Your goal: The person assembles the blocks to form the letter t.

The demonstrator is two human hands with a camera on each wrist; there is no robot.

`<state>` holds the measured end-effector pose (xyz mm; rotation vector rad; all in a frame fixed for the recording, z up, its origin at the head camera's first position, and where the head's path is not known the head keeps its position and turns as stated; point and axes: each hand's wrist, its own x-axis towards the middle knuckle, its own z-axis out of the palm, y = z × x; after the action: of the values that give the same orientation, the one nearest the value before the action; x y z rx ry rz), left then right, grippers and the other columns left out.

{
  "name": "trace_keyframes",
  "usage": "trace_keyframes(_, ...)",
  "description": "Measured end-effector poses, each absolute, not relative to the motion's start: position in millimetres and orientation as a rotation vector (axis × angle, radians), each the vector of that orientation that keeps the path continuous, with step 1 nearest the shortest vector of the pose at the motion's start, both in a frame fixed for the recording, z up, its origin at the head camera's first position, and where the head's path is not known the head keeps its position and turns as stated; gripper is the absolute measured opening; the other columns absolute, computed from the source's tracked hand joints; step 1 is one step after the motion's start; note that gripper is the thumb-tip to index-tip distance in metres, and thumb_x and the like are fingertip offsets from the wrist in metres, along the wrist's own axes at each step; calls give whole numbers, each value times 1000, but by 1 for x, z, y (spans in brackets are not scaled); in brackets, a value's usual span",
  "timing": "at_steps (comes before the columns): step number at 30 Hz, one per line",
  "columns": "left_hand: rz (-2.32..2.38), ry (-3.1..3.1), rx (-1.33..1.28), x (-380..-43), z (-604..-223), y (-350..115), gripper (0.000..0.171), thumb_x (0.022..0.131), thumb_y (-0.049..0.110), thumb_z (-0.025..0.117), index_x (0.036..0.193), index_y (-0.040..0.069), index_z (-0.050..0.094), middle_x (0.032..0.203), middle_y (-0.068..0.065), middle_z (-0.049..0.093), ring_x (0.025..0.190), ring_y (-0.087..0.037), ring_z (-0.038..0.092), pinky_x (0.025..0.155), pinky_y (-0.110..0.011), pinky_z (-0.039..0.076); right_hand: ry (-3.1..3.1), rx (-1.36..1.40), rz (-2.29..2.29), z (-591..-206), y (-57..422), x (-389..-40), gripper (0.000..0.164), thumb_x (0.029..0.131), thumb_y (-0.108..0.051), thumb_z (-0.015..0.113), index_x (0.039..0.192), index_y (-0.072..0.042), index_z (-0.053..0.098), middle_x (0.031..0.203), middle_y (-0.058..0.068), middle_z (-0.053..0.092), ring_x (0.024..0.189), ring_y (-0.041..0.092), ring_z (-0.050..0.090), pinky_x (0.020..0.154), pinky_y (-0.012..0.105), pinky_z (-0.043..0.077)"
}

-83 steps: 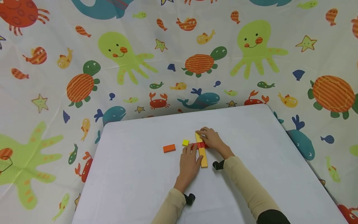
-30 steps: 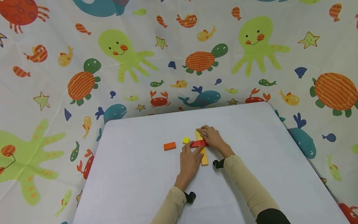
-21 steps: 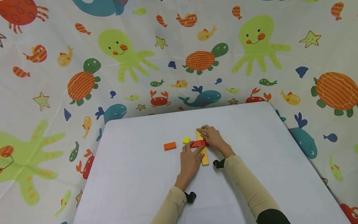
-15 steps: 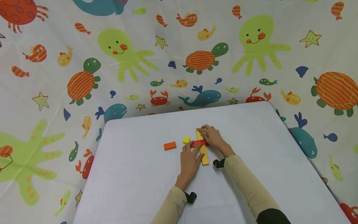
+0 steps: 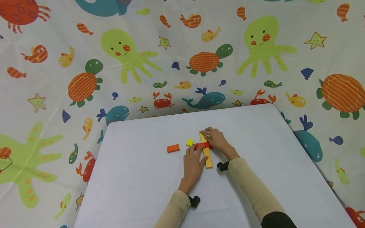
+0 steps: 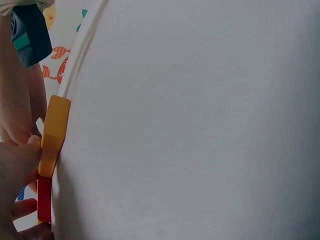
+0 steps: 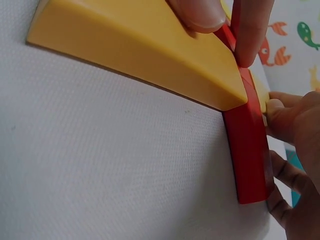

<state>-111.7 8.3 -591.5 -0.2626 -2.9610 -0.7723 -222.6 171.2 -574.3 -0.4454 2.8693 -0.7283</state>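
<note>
A cross of flat blocks lies on the white table. A row of red blocks (image 5: 201, 145) runs across it, with a yellow block (image 5: 208, 158) on the near side and another yellow block (image 5: 202, 137) on the far side. My left hand (image 5: 192, 168) has its thumb against the near yellow block and its fingers at the red row's left part. My right hand (image 5: 218, 140) bends its fingers about the far yellow block, index fingertip at its far end. In the right wrist view my right thumb (image 7: 277, 117) rests by that block; other fingers lie beside the red end (image 7: 250, 165).
A small bright yellow square block (image 5: 189, 142) lies just left of the cross. Farther left is an orange rectangular block (image 5: 173, 148). A sea-animal curtain (image 5: 159, 72) hangs behind the table (image 5: 137, 183).
My left index finger has drawn back left from the middle of the red row, uncovering the near yellow block's joint with it. My right hand has hardly moved.
</note>
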Motion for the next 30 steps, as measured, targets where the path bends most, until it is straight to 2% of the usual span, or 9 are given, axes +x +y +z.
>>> trace_keyframes(12,-748,-2960,-254,-113,-590,9,53,99,46,69,147,27,57,159,-3,45,146,-28,41,106,-46,47,2874,-439,-706,-571,169,-222,42,107,-24,59,149,-25,59,149,12,56,131,39,55,109,66,45)
trace_keyframes(20,-731,-2971,-253,-114,-587,10,54,98,46,70,147,26,57,158,-5,46,145,-29,42,104,-45,48,2857,-432,-828,-572,171,-221,41,108,-25,58,148,-19,59,148,13,59,135,39,55,110,69,42)
trace_keyframes(30,-644,-3087,-275,-118,-581,10,69,99,48,67,160,26,43,161,-8,40,146,-30,39,104,-44,48,2856,-430,-869,-574,172,-219,37,108,-23,57,143,-17,62,147,12,60,133,40,56,107,69,43)
